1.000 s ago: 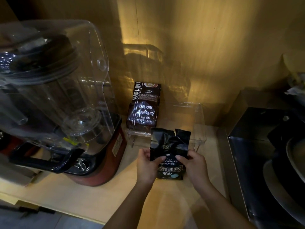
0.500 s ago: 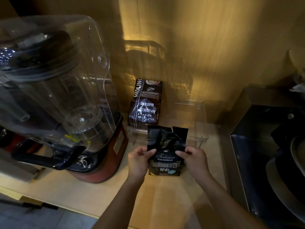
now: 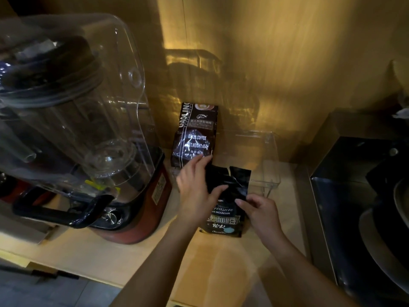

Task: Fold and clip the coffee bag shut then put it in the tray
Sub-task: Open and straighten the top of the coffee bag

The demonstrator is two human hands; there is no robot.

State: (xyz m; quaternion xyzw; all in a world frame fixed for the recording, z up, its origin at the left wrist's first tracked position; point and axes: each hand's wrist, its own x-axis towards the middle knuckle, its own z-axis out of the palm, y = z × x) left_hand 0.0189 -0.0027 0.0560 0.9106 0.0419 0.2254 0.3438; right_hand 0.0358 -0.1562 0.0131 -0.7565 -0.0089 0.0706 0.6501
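A small black coffee bag (image 3: 225,220) with white lettering stands on the wooden counter, its torn top open and crumpled. My left hand (image 3: 195,191) grips the bag's upper left part, fingers reaching up behind the top flap and thumb across the front. My right hand (image 3: 260,210) pinches the bag's right edge at mid height. Just behind the bag sits a clear plastic tray (image 3: 269,176). In the tray's left end stands a taller brown coffee bag (image 3: 194,134). No clip is visible.
A large blender (image 3: 73,120) with a clear cover and red base fills the left side, close to my left hand. A dark metal box (image 3: 354,173) with round dishes stands at the right. The wooden wall rises behind the tray.
My left hand has slid upward along the bag's left side to its top flap. The right hand stays on the right edge. The bag has barely moved.
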